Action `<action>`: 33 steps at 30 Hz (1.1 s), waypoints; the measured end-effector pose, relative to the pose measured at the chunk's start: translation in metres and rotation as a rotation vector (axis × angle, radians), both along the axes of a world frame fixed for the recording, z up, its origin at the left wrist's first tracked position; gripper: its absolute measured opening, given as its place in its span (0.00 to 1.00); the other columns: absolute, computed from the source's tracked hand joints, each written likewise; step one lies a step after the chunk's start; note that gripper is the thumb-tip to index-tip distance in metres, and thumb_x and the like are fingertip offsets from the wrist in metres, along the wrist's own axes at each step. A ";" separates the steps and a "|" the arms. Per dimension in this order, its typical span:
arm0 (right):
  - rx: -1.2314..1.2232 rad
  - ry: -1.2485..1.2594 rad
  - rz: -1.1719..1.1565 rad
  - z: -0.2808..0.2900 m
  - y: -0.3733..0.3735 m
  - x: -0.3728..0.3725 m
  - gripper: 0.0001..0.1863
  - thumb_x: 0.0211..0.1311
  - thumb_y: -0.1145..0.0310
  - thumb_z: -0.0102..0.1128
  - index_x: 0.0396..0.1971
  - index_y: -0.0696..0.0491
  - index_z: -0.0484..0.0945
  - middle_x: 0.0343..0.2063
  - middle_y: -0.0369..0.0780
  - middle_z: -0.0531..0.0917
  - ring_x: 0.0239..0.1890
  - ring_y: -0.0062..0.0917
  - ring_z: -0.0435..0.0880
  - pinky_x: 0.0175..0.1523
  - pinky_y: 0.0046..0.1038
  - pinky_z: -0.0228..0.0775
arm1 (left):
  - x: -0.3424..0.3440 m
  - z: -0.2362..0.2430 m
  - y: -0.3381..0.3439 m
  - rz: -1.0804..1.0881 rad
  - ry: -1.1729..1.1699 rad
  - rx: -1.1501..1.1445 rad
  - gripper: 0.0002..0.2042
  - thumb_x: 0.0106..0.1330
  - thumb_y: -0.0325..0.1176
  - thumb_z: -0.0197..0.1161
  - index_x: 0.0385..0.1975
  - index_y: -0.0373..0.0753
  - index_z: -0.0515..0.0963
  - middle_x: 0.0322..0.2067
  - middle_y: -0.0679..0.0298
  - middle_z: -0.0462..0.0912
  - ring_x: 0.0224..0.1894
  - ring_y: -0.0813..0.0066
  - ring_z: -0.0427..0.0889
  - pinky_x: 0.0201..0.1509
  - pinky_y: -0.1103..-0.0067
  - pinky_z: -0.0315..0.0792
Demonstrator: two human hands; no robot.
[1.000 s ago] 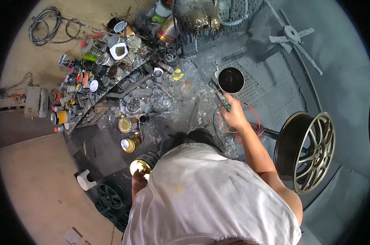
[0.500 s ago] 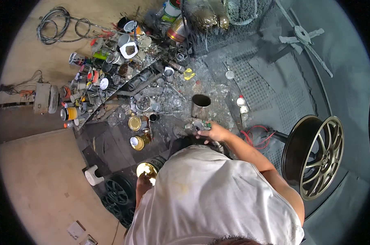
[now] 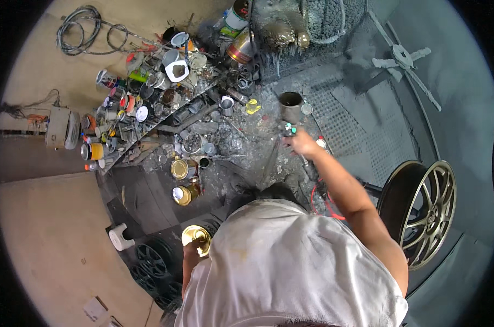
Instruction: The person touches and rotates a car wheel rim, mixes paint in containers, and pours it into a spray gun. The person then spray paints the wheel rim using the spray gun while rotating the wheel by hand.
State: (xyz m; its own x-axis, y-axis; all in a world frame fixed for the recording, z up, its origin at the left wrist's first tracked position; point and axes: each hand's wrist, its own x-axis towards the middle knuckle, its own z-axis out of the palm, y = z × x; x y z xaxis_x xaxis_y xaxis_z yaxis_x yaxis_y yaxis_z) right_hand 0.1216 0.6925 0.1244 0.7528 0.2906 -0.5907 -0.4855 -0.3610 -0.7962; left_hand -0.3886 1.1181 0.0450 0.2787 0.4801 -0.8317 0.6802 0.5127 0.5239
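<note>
My right hand (image 3: 300, 144) is closed around a spray gun (image 3: 289, 132) with green fittings, held out ahead of me. The gun's large metal cup (image 3: 290, 113) has a dark inside, and a red hose (image 3: 330, 210) lies below my forearm. At my left side, my left hand (image 3: 191, 249) grips a shiny gold-topped metal can (image 3: 196, 234), its fingers partly hidden. Two more gold-lidded cans (image 3: 179, 169) stand just beyond it. A small lidded jar (image 3: 321, 143) is beside my right hand.
A crowded shelf (image 3: 132, 147) of cans and cups runs along the left, under coiled cables (image 3: 81, 30). On the right are a bronze wheel rim (image 3: 427, 215) on a stand and a cross-shaped stand (image 3: 400, 57). Dark wheels (image 3: 151, 264) and a white plastic object (image 3: 118, 237) lie lower left.
My right hand with the gun swung down toward my body, then back out, ending slightly left of where it was. My left hand stays on the gold-topped can.
</note>
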 end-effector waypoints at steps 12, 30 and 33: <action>-0.355 -0.823 -0.193 0.027 -0.045 -0.033 0.22 0.61 0.74 0.62 0.56 0.57 0.74 0.46 0.57 0.81 0.49 0.58 0.78 0.53 0.51 0.70 | 0.093 -0.009 0.018 -0.821 0.418 0.680 0.24 0.42 0.49 0.79 0.32 0.35 0.85 0.27 0.55 0.86 0.33 0.65 0.86 0.42 0.69 0.78; -0.200 -0.465 0.945 -0.004 0.032 -0.136 0.30 0.59 0.73 0.59 0.63 0.60 0.70 0.48 0.61 0.82 0.51 0.54 0.83 0.57 0.45 0.76 | 0.342 0.248 -0.084 -1.230 -0.242 1.387 0.15 0.53 0.40 0.75 0.29 0.39 0.76 0.27 0.56 0.82 0.35 0.49 0.82 0.41 0.60 0.71; -0.154 -0.017 0.952 0.051 0.063 -0.130 0.28 0.60 0.73 0.61 0.62 0.60 0.71 0.49 0.54 0.84 0.48 0.41 0.87 0.49 0.43 0.82 | 0.358 0.272 -0.103 -1.268 -0.286 1.509 0.12 0.54 0.37 0.74 0.33 0.41 0.80 0.31 0.59 0.85 0.36 0.55 0.85 0.45 0.64 0.71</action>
